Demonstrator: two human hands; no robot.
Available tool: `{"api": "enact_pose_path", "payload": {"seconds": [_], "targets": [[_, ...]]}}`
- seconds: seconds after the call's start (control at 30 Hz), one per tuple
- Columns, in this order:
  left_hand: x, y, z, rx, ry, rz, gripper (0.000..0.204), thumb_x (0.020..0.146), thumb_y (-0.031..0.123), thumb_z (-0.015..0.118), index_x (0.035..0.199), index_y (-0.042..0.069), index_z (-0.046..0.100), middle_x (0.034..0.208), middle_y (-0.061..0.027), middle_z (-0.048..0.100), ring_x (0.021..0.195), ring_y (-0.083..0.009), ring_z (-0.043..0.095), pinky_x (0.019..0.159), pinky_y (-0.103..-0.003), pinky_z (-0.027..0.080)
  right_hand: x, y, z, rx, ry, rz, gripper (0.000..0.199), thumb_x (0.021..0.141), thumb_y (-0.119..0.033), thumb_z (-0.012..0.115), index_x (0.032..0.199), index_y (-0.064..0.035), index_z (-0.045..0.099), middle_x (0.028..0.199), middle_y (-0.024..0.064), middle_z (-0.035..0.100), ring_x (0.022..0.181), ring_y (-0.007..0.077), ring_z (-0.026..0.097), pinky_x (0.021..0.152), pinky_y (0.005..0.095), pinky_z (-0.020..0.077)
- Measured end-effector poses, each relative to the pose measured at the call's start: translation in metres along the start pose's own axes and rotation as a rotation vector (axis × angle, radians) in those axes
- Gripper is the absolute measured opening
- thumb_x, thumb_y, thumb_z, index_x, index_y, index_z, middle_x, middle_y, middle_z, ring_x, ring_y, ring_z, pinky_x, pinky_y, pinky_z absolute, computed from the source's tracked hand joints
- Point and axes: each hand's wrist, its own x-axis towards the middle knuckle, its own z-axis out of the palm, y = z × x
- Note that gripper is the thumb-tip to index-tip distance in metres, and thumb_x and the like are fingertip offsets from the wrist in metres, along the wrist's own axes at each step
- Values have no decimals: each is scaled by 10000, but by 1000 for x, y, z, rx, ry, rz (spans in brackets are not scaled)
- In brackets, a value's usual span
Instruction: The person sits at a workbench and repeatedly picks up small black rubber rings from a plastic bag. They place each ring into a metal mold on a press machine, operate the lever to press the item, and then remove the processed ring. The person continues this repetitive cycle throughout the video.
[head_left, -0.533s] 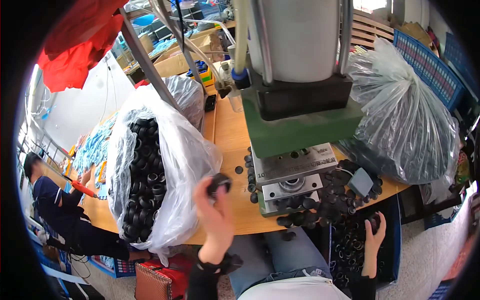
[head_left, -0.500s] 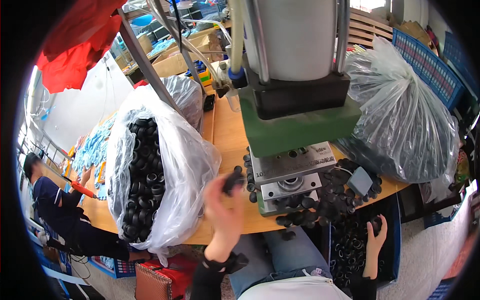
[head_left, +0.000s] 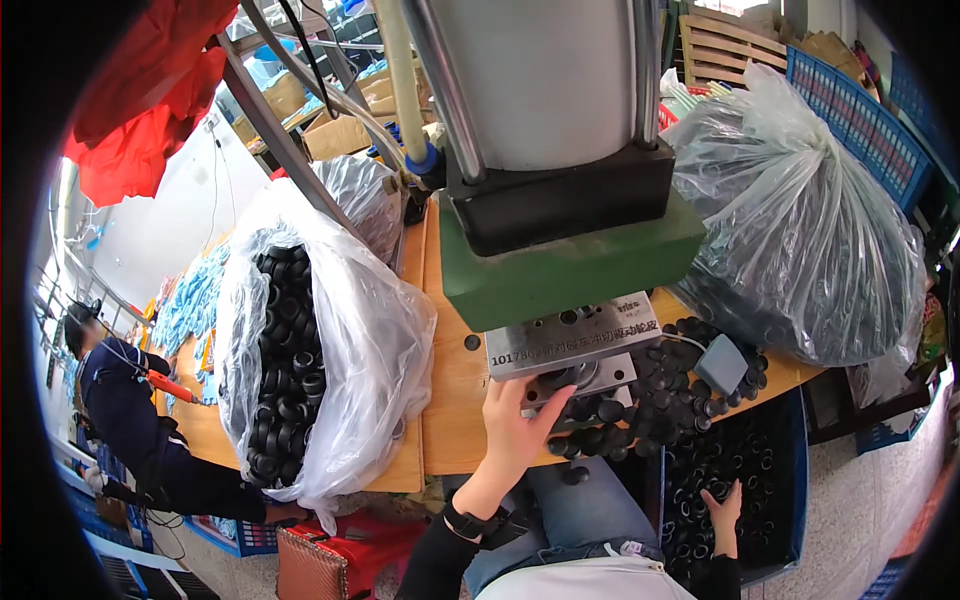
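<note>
— Head view: what is being touched by the left hand (head_left: 520,425)?
— A small black cap (head_left: 556,378) is being pressed into the machine (head_left: 575,345); fingers look closed around it. Light and hard, probably; best pinched by its rim.
— And the right hand (head_left: 722,503)?
— It is being dipped, fingers apart, into the blue bin (head_left: 790,480) of caps.

Leaving only a narrow gap under the green press head (head_left: 570,265), at twelve o'clock of the left hand (head_left: 515,430). Crowding nine o'clock: bulging clear bag of black rings (head_left: 310,340). Blocking three o'clock: heap of black caps (head_left: 650,400) and second bag (head_left: 800,230). Showing bare table (head_left: 450,420) between.
</note>
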Motion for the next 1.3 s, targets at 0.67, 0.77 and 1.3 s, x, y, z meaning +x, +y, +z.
{"api": "enact_pose_path", "payload": {"seconds": [0.67,0.77,1.3], "targets": [[4,0,-13,-116,-170,-100,678,610,256,851,1162,25,532,1108,-155,560,1121,-329,482,908,-410,408,92,-261,-71,-148,157,-777,422,893,-203,550,1256,8,503,1318,136,499,1243,318,432,1075,480,258],[1,7,-60,79,105,203,550,646,150,822,1107,4,562,1133,-151,583,1052,-301,556,872,-364,456,102,-264,-90,-252,22,-729,395,916,-222,522,1240,5,523,1323,129,497,1250,304,430,1082,492,234],[30,-195,-312,969,97,-496,501,658,360,785,963,-22,675,915,-208,665,868,-337,644,782,-391,509,-23,-428,-93,1110,-446,-770,481,738,-49,702,1160,57,499,1114,108,541,1006,176,510,898,305,383]]}}
